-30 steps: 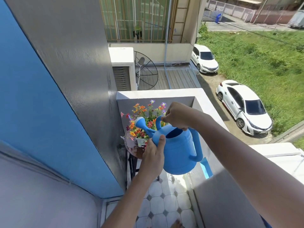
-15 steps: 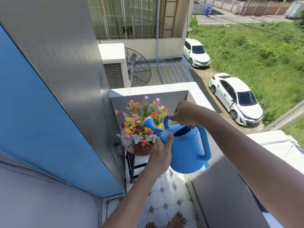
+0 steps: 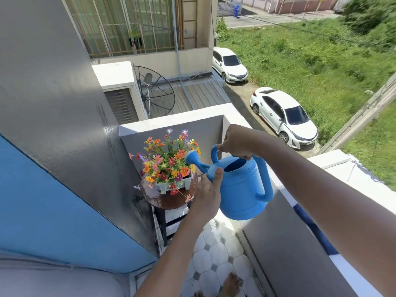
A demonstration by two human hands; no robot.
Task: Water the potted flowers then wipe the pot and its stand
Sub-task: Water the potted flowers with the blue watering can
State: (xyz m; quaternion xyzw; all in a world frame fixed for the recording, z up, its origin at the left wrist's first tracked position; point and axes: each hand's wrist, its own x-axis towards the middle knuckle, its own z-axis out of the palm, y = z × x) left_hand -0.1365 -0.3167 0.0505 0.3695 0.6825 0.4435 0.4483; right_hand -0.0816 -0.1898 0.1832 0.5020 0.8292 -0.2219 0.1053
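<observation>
Head view: flowers (image 3: 169,161) in pot (image 3: 174,185) sit on stand (image 3: 169,200) by the wall. Can (image 3: 240,187) tilts, rose (image 3: 191,157) among blooms. Risk: tip too far and you flood pot and stand. Your right hand (image 3: 237,142) grips the top handle; your left hand (image 3: 209,194) cups the body, thumb at the spout.

Sunlit balcony, tiled floor (image 3: 216,260), grey wall (image 3: 53,99)

Stand (image 3: 171,202) legs partly behind left hand (image 3: 206,197); foot (image 3: 230,285) cut by bottom edge
</observation>
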